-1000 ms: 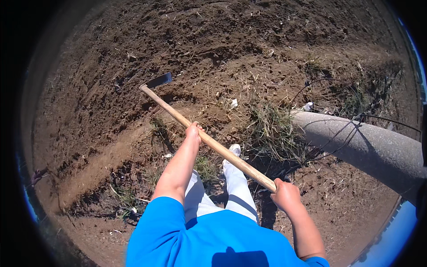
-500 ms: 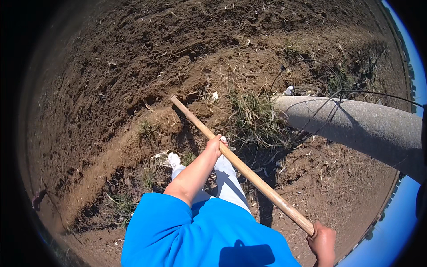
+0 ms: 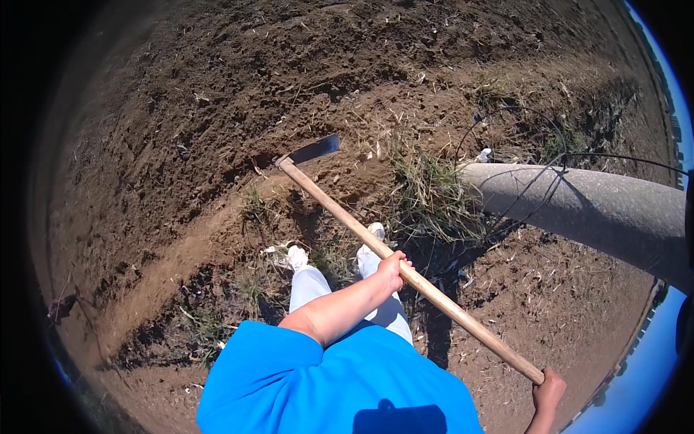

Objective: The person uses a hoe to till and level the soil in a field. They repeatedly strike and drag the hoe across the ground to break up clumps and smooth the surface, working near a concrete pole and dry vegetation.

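A hoe runs slantwise across the view, its long wooden handle held in both my hands. My left hand is wrapped round the middle of the handle. At the handle's lower right end my right hand is closed round the wood. The dark metal hoe blade shows at the far end, over broken brown soil, and points to the right. Whether the blade touches the ground, I cannot tell. My feet in white shoes stand just behind the dug patch.
A thick grey concrete pole stands at the right, with a dark wire looped near it. Dry grass tufts grow at its base beside a small white object. A low soil ridge curves off to the left.
The hoe blade has come into sight at the handle's far end. Both hands have shifted right and downward with the handle.
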A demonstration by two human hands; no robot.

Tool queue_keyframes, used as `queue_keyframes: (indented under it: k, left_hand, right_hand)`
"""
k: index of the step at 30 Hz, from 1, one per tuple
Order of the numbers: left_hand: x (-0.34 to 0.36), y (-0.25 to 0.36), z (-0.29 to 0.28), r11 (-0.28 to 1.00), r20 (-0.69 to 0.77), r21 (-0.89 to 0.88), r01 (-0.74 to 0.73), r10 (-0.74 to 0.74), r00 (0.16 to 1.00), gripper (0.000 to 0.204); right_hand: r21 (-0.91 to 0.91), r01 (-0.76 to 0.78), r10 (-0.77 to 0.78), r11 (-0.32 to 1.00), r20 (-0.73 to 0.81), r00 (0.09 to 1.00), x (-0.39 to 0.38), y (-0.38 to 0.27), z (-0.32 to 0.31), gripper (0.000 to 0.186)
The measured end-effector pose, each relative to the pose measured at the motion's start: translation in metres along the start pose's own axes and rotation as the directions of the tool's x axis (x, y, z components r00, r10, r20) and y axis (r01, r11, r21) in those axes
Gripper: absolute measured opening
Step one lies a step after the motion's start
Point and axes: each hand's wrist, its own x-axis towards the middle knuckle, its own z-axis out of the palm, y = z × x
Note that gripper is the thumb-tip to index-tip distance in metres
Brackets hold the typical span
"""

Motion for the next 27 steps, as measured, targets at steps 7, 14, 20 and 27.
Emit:
queue_keyframes:
  k: [7, 14, 20, 27]
  left_hand:
    - [-0.014, 0.199, -0.037, 0.899, -0.118, -0.184, -0.398, 0.382, 0.917, 0.021]
    - [0.018, 0.301, -0.012, 0.783, -0.228, -0.111, -0.612, 0.579, 0.783, 0.023]
    - [0.113, 0.162, 0.061, 0.924, -0.038, 0.226, -0.309, 0.326, 0.945, 0.024]
    - [0.080, 0.047, 0.088, 0.935, 0.037, 0.312, -0.167, 0.163, 0.986, 0.030]
  right_hand:
    - [0.325, 0.326, -0.332, 0.888, -0.038, 0.942, 0.136, -0.202, 0.048, 0.020]
    - [0.462, 0.450, -0.506, 0.764, -0.002, 0.862, 0.208, -0.324, 0.015, 0.031]
    - [0.366, 0.222, -0.363, 0.904, 0.381, 0.850, 0.181, -0.231, 0.045, 0.032]
    - [0.181, 0.096, -0.160, 0.979, 0.382, 0.910, 0.115, -0.145, 0.006, 0.033]
